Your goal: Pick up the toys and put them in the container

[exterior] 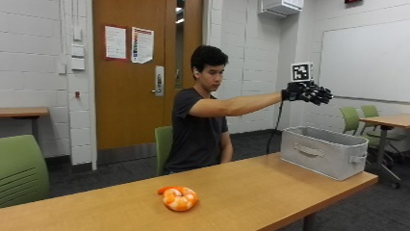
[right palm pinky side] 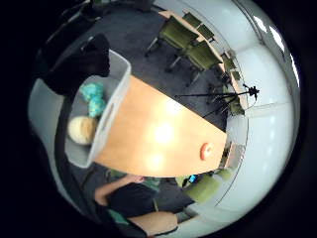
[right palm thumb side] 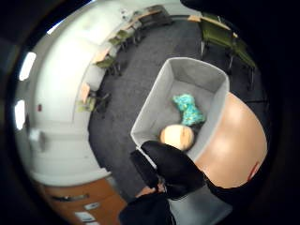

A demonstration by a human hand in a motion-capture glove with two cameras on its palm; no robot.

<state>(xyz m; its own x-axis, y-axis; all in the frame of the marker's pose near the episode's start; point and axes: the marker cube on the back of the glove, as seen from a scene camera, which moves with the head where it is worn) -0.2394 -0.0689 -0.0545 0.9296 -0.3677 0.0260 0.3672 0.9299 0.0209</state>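
Hand [exterior: 309, 93] high above container [exterior: 323, 152], apparently empty; shrimp toy [exterior: 179, 198] well apart.

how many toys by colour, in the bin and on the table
Teal plush toy, in the grey fabric container: 1
Cream round plush toy, in the container: 1
Orange shrimp plush toy, on the wooden table: 1
Total: 3

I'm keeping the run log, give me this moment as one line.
hand: black-gloved right hand open, raised above bin | bin: grey fabric container holds teal plush toy, tan round toy | left: orange shrimp plush on wooden table
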